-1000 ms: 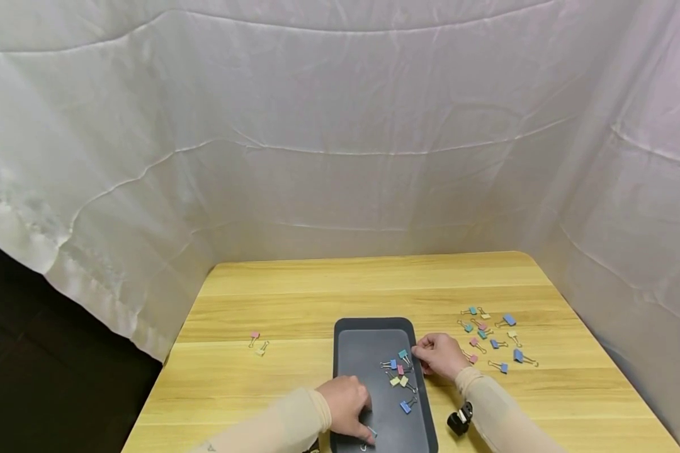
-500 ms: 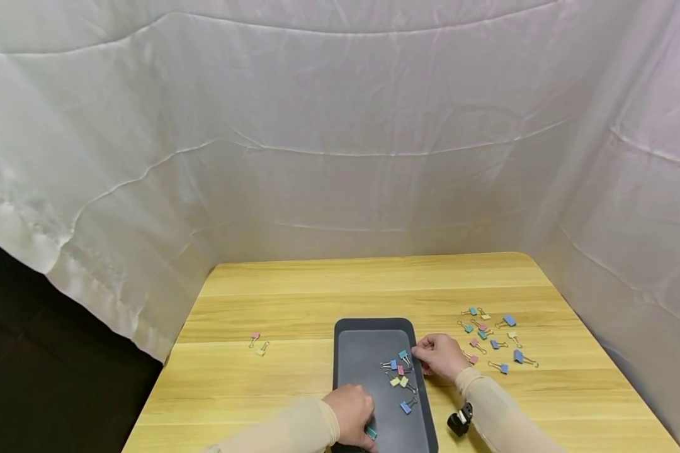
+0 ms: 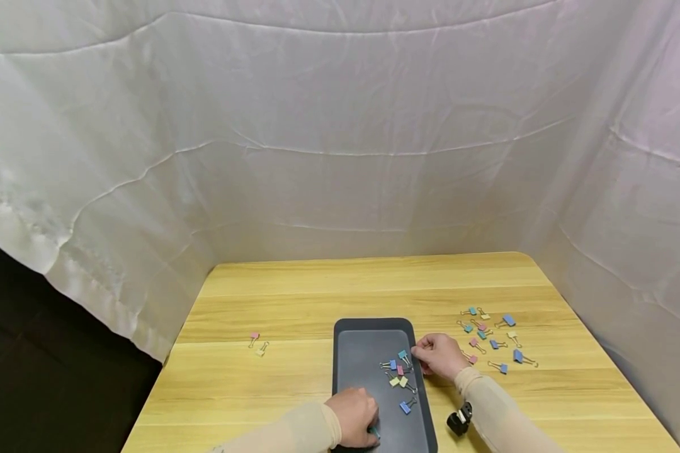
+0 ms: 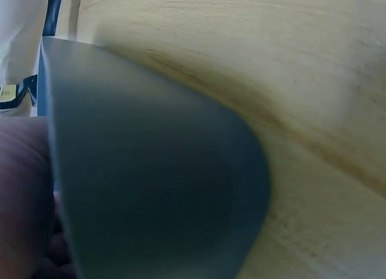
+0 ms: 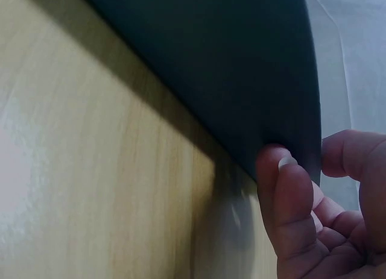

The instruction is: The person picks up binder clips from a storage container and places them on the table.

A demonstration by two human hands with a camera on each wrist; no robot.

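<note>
Binder clips lie in the dark tray, between my two hands. My left hand seems to pinch a teal clip low in this tray; my right hand grips the tray's side between thumb and fingers. More clips lie on the tabletop beyond the right hand. I judge the step is picking one clip; next I should lift it gently, keeping the tray steady.

Even light covered the desk, with darkness beyond its left edge. The right wrist view caught pale glare and shadow along the tray; the left wrist view was blurred.
</note>
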